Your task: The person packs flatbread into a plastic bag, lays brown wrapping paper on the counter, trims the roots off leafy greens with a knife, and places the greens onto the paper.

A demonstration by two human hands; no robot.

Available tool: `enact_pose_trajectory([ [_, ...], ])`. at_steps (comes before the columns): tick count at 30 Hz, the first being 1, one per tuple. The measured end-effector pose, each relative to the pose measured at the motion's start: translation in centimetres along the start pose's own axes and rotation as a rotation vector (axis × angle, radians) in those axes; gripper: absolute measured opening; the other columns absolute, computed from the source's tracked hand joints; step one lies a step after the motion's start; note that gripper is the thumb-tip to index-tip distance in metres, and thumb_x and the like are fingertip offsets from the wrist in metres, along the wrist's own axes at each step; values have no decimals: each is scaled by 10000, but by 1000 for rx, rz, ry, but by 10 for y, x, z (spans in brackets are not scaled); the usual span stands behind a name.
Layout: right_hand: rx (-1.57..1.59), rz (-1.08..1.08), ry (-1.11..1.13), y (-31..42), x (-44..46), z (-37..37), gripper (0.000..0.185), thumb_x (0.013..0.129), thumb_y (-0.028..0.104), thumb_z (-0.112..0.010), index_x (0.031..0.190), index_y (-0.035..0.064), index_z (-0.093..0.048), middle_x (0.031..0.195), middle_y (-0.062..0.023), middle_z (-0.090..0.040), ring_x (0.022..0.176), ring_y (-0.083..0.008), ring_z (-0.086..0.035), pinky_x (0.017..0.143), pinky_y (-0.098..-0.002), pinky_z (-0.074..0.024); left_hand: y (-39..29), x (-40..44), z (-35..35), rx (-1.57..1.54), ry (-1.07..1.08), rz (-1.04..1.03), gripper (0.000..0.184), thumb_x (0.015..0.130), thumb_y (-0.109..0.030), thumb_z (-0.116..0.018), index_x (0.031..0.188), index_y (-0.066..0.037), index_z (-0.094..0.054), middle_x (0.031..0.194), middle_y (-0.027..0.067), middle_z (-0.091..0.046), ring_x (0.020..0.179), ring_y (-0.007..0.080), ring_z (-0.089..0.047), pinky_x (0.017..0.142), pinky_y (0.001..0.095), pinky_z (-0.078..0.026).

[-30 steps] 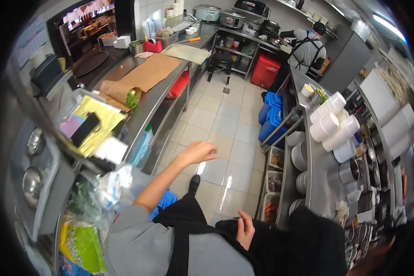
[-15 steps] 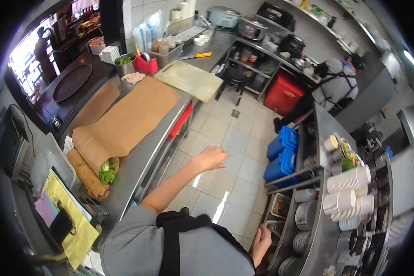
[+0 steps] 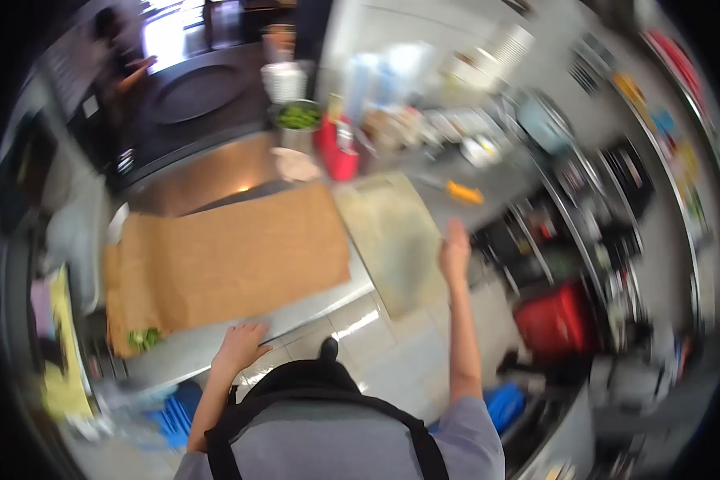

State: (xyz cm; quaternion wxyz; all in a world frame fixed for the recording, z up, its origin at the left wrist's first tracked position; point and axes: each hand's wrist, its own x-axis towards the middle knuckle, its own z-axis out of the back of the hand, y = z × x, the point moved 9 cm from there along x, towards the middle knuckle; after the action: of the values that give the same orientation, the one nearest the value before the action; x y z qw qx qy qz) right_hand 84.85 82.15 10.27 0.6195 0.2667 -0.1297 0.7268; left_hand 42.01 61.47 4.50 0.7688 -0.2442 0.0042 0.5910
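Note:
My left hand point(image 3: 242, 346) rests at the front edge of the steel counter point(image 3: 312, 310), fingers stretched out and holding nothing. Beside it lies a large sheet of brown paper point(image 3: 240, 256), with green leaves point(image 3: 142, 339) showing at its lower left corner. My right hand point(image 3: 455, 252) is at the right side of the pale cutting board point(image 3: 392, 240), smeared by motion, its fingers seeming extended with nothing in them. Just beyond that hand is a knife with an orange handle point(image 3: 465, 192), apart from the fingers.
Behind the paper stand a metal container of green pieces point(image 3: 299, 118) and a red holder point(image 3: 338, 152). A dark round tray point(image 3: 198, 94) sits on the pass ledge. A red bin point(image 3: 556, 320) is at right. Another person point(image 3: 120, 60) stands beyond the ledge.
My view and body have turned toward the counter. My left hand has come to its front edge, and my right hand has moved from the shelves up beside the cutting board.

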Motion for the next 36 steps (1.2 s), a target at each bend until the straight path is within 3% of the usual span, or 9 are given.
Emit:
enact_pose_trajectory([
  [4, -59, 277, 61, -122, 111, -145, 566, 731, 50, -563, 1266, -8, -389, 1251, -179, -466, 1158, -329, -439, 993, -391, -334, 12, -16, -2, -228, -157, 278, 381, 775, -346, -618, 1049, -95, -533, 997, 129, -573, 961, 317, -547, 777, 450, -447],
  [5, -67, 100, 257, -138, 125, -161, 565, 732, 113, -609, 1251, 10, -410, 1207, -173, -499, 1132, -333, -461, 954, -396, -374, 17, -25, -9, -204, -189, 358, 383, 773, -349, -621, 1049, -99, -530, 999, 125, -574, 952, 314, -554, 762, 458, -452],
  [6, -64, 187, 117, -170, 133, -186, 548, 743, 142, -625, 1242, 29, -429, 1184, -175, -509, 1112, -338, -474, 923, -409, -398, 14, -34, -15, -206, -205, 434, 384, 772, -356, -621, 1041, -99, -527, 998, 122, -575, 947, 314, -558, 760, 454, -454],
  [7, -29, 27, 400, -210, 144, -228, 495, 805, 168, -509, 1271, 26, -425, 1311, -181, -417, 1204, -339, -398, 1036, -405, -281, 11, -41, -23, -206, -212, 495, 385, 771, -363, -621, 1034, -100, -523, 997, 118, -577, 941, 314, -562, 758, 450, -457],
  [9, -42, 48, 278, -243, 155, -244, 471, 779, 90, -517, 1240, 21, -450, 1301, -198, -422, 1217, -332, -386, 1007, -434, -317, 11, -52, -47, -210, -193, 613, 396, 770, -390, -617, 1032, -107, -526, 978, 105, -586, 942, 304, -565, 754, 433, -459],
  [10, -325, 106, 202, -251, 152, -258, 386, 777, 84, -563, 1153, 19, -507, 1105, -156, -567, 998, -249, -556, 825, -364, -452, 5, -60, -52, -220, -155, 685, 406, 780, -387, -607, 1060, -110, -511, 983, 108, -581, 950, 303, -561, 762, 430, -458],
  [11, -373, 107, 174, -246, 146, -261, 383, 777, 85, -564, 1151, 20, -509, 1092, -151, -568, 986, -245, -556, 817, -361, -452, -2, -66, -53, -228, -110, 733, 416, 791, -385, -597, 1088, -112, -497, 988, 112, -576, 957, 302, -557, 770, 428, -457],
  [24, 173, 102, 353, -35, 77, -183, 345, 782, 106, -588, 1115, 31, -532, 921, -94, -579, 826, -187, -560, 702, -314, -456, -14, -143, -96, -347, -145, 772, 507, 803, -410, -581, 1198, -117, -460, 1044, 118, -571, 992, 308, -549, 806, 446, -446],
  [36, 976, 89, 1095, 261, -90, 35, 311, 787, 125, -610, 1081, 41, -553, 763, -41, -590, 678, -134, -564, 597, -270, -460, 42, -539, -160, -423, -528, 1073, 448, 798, -343, -602, 1156, -89, -511, 1037, 150, -579, 965, 327, -560, 797, 425, -462],
])
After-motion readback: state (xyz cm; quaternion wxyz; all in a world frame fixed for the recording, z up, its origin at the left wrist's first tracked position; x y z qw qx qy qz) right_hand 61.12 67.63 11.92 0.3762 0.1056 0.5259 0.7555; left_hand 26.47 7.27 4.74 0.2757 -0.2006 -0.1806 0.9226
